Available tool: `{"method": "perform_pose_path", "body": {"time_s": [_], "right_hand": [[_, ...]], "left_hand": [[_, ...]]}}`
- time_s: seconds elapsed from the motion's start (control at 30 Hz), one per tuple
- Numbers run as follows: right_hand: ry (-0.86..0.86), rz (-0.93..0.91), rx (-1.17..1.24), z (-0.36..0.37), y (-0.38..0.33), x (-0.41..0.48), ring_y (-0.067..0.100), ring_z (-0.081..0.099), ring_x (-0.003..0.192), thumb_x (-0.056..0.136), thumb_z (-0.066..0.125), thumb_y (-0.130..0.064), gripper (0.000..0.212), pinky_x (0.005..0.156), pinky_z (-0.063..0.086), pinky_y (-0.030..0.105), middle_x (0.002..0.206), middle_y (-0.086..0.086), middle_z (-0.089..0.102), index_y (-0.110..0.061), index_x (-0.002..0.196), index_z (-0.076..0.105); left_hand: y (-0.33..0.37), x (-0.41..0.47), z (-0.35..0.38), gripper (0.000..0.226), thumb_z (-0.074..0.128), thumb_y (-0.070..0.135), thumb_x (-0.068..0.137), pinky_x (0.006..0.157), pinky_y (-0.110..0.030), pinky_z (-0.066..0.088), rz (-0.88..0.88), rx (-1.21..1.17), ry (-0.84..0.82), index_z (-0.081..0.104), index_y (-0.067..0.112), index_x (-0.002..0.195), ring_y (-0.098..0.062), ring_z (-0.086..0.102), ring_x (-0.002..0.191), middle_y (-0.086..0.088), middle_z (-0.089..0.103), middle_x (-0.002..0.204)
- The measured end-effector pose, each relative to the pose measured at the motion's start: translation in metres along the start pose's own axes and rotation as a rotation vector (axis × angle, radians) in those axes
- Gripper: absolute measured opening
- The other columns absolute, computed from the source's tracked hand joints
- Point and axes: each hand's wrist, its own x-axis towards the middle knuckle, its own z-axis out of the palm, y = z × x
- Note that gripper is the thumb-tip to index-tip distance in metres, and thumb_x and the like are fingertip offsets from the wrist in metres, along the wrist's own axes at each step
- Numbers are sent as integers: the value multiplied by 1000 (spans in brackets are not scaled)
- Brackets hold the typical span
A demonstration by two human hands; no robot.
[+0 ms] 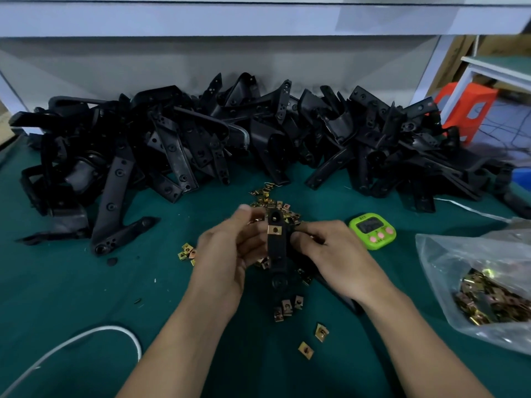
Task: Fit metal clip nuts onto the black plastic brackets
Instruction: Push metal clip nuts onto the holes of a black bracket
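You hold one black plastic bracket point(277, 254) upright between both hands, above the green surface point(86, 297) and near the middle of the view. Your left hand point(230, 251) curls round the bracket's left edge, thumb raised toward its top end. The fingertips there are blurred, so exactly where they press cannot be told. Your right hand point(330, 254) grips the right edge with its fingers bent in against the plastic. A brass-coloured clip nut point(274, 230) sits across the bracket's upper part, its hole facing you, just below the hole at the bracket's tip.

Loose clip nuts point(270, 201) lie scattered on the surface behind and beneath your hands. A small cluster point(187, 252) lies just left of your left hand, and three more nuts point(287, 307) lie between your forearms. Two single nuts lie nearer to you.

Across the back of the surface runs a long heap of black brackets point(287, 130), piled against a pale panel. One long bracket point(115, 196) slopes out of the heap at the left.

A green digital timer point(372, 229) with pink buttons sits just right of your right hand. Farther right, a clear plastic bag point(459, 254) holds many more clip nuts. A white cable point(94, 334) curves across the near left corner. An orange stool point(465, 104) shows past the right end of the surface.
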Motion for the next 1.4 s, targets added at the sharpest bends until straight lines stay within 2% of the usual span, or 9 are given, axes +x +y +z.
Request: {"method": "perform_pose_path", "body": {"time_s": [0.13,0.23,0.3,0.37,0.63,0.83,0.97,1.17,1.4], "right_hand": [[7,26,89,-4,4,0,2,69,85,101,59,-36,18,71,48,23,88,-15,76,-32,99,77],[27,26,94,-5,5,1,6,69,84,101,60,-35,18,72,53,31,87,-13,76,-32,97,78],[51,15,88,-6,6,2,13,70,82,100,61,-34,18,74,55,40,83,-9,76,-31,93,77],[70,12,108,-7,8,3,21,69,80,100,61,-34,19,73,53,44,79,-3,75,-30,88,76],[56,18,91,-5,11,5,5,67,76,100,61,-35,19,69,50,31,80,-12,75,-35,89,76],[43,12,85,-4,11,5,10,70,84,100,60,-37,16,80,55,40,85,-11,76,-37,95,75],[43,2,79,-4,12,5,8,69,80,100,59,-38,17,75,54,38,83,-12,76,-42,94,74],[44,7,80,-4,13,5,12,68,78,101,58,-39,19,72,52,38,80,-9,75,-37,91,75],[42,17,74,-4,14,6,9,69,83,101,58,-40,19,77,54,38,85,-13,76,-35,96,76]], "left_hand": [[9,15,-26,23,67,21,96,66,-30,61,302,345,256,82,19,79,-22,77,75,-6,79,80],[18,20,-43,20,71,24,89,71,-16,56,504,826,363,78,38,77,5,70,72,23,74,72],[23,18,-48,20,74,27,84,59,-3,42,529,1103,362,76,45,77,19,61,71,36,65,65],[26,17,-50,20,73,30,81,55,-11,41,443,1252,258,76,50,78,16,60,71,36,65,64],[22,18,-49,26,77,25,78,83,-30,53,329,1396,94,72,51,75,-6,62,89,24,65,91],[18,24,-55,19,82,25,81,71,-22,52,263,1300,72,75,40,73,-2,62,84,18,67,89],[16,23,-49,16,77,32,85,47,-10,41,318,1111,128,77,43,74,1,63,60,18,71,65],[15,21,-43,26,79,17,80,65,-25,52,303,847,163,78,44,78,-7,71,68,12,76,71],[15,17,-46,33,80,17,81,71,-13,51,459,1109,236,76,42,102,6,64,76,24,70,85]]}}
